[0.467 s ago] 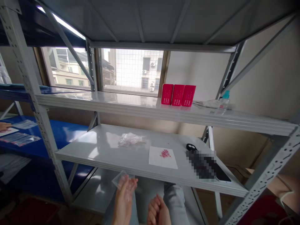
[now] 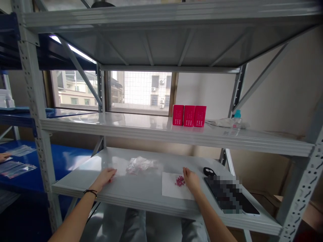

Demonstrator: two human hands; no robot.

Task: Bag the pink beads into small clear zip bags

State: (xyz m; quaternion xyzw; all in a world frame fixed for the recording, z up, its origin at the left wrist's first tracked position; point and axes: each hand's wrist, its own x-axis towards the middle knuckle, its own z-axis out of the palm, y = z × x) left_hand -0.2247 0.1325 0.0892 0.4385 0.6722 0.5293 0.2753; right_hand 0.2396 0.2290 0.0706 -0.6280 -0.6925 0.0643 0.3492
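Note:
My left hand (image 2: pixel 104 178), with a black band on its wrist, is closed above the left part of the grey shelf (image 2: pixel 146 193). Whatever lies in its curled fingers is too small to make out. My right hand (image 2: pixel 191 181) is closed beside a small pile of dark red beads (image 2: pixel 180 180) on a white paper sheet (image 2: pixel 168 190). Its fingers are bent inward, and what they hold, if anything, is hidden. Between my hands, toward the back, lies a loose heap of clear plastic bags (image 2: pixel 141 164).
A phone-like black slab (image 2: pixel 213 188), partly blurred out, and a black round object (image 2: pixel 209 171) lie at right. Red boxes (image 2: pixel 189 116) and a bottle with a blue cap (image 2: pixel 236 120) stand on the shelf above. At far left, another person's hand (image 2: pixel 4 156) rests over a blue shelf.
Both hands have risen from below the shelf edge to above it, left hand leftward, right hand to the beads. The clear bag in my left hand no longer shows. The view has tilted upward.

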